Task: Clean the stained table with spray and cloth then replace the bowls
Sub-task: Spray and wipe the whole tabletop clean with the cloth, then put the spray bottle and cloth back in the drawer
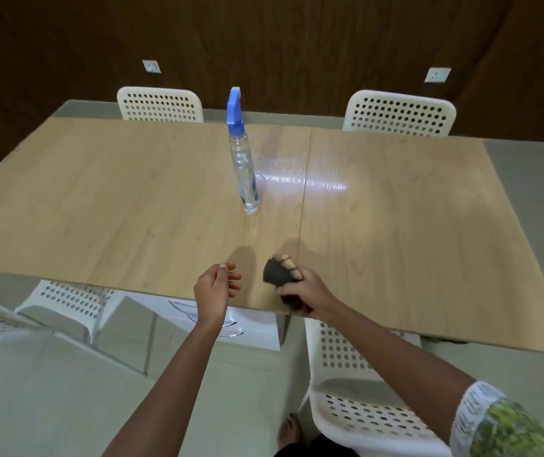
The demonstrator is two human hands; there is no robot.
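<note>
Head view shows the right hand [303, 288] clenched around a dark grey, crumpled cloth [277, 275], with the fingers [292, 268] wrapped over its top and the wad pressed to the light wood-grain table [115, 209] close to its near edge. Part of the cloth bulges out past the fingertips, and a darker fold shows under the palm at the table's lip. Just left of that grip, the left hand [214, 288] hangs over the same near edge with nothing in it, fingers loosely curled and apart from the cloth. Beyond the grip, farther across the tabletop and a little to its left, a clear plastic spray bottle with a blue trigger head [244, 159] stands upright, well apart from both hands. A bright patch of glare lies on the wood just right of the bottle's base, across the seam that divides the tabletop. Below the left hand, under the table edge, clear glass bowls [211, 319] rest stacked on a white surface. White perforated plastic chairs [363, 407] stand around the table: one directly under the right forearm, one to the near left, and two at the far side.
</note>
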